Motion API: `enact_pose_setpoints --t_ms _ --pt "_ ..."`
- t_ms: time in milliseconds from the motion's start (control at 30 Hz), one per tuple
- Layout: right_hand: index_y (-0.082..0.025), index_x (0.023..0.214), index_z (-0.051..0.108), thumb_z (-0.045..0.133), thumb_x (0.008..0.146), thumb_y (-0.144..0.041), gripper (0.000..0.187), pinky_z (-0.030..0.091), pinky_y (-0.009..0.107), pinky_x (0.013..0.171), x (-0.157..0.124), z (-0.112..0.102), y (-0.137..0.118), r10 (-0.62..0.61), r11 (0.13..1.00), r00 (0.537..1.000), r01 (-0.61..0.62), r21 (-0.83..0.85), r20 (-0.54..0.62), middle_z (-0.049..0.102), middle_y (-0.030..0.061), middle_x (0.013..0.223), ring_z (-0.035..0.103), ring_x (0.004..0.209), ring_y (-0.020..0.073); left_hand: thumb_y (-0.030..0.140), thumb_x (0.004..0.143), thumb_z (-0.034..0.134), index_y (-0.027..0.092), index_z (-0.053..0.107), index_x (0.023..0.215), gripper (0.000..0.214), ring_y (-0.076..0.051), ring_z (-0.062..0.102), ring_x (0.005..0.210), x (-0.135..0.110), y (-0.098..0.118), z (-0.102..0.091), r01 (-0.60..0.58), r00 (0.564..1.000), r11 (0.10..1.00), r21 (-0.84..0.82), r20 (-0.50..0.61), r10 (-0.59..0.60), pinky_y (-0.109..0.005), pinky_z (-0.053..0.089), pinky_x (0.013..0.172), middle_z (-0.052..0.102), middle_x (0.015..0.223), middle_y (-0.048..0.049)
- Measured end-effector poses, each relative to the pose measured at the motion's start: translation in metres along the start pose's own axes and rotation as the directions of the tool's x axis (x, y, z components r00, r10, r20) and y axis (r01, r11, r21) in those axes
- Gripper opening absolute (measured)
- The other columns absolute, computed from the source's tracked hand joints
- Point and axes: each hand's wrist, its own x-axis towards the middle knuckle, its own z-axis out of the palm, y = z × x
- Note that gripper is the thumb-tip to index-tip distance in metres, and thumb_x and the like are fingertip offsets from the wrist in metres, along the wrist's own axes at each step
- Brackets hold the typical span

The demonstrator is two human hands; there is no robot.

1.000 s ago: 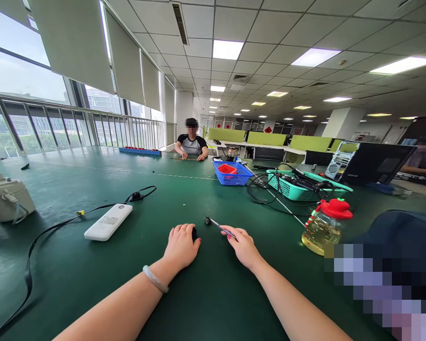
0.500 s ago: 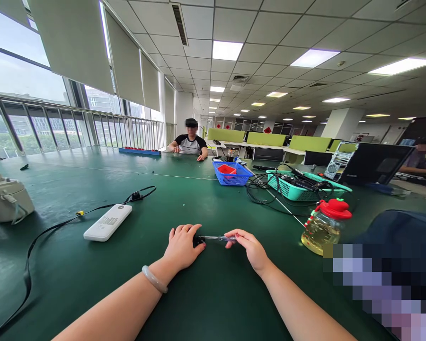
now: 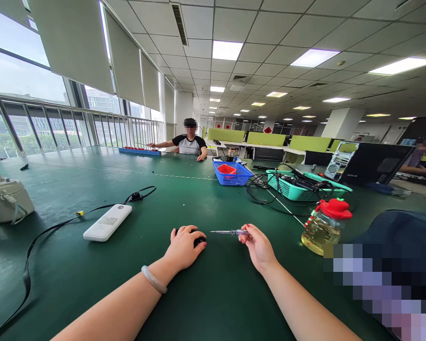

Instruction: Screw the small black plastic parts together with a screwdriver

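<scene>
My left hand point(image 3: 183, 248), with a pale bangle on the wrist, is closed around a small black object point(image 3: 199, 241) on the green tabletop point(image 3: 216, 298). Most of that object is under my fingers, so its kind does not show. A slim screwdriver point(image 3: 236, 232) with a clear, purplish handle is pinched in my right hand point(image 3: 258, 247). Its thin metal shaft points left, and the tip stands a short way off the black object, not touching it.
A white power bank point(image 3: 108, 222) and a black strap point(image 3: 57, 227) lie to the left, near a beige case point(image 3: 7, 196). Rightward are a red-lidded jar point(image 3: 323, 229), a blue basket point(image 3: 232, 177) and a teal basket point(image 3: 291, 189) with cables. Another person point(image 3: 190, 142) sits across the table.
My right hand has drawn the screwdriver back to the right, and its tip has left the black object. My left hand stays put. The person opposite has stretched an arm toward the blue rack.
</scene>
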Motion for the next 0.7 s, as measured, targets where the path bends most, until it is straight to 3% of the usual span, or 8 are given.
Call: enact_pose_setpoints --t_ms 367,700 --pt "-0.02 0.064 0.063 0.071 0.071 -0.044 0.026 0.04 0.03 0.059 -0.001 0.001 0.0 -0.024 1.0 0.999 0.025 -0.017 0.043 0.05 -0.0022 0.051 0.047 0.054 0.0144 0.038 0.09 0.048 0.035 0.068 0.104 0.024 -0.025 0.049 0.117 -0.002 0.0 -0.002 -0.016 1.0 1.0 0.0 -0.006 0.016 -0.057 0.022 0.11 0.059 0.118 -0.0038" --pt "-0.02 0.063 0.064 0.071 0.069 -0.044 0.026 0.04 0.031 0.058 -0.001 0.0 0.002 -0.028 0.999 0.998 0.029 -0.018 0.057 0.05 -0.0023 0.05 0.047 0.052 0.0148 0.032 0.092 0.044 0.035 0.065 0.107 0.027 -0.025 0.048 0.115 -0.019 0.007 -0.007 0.006 0.999 0.998 0.068 0.04 -0.009 -0.057 0.024 0.109 0.057 0.114 -0.0049"
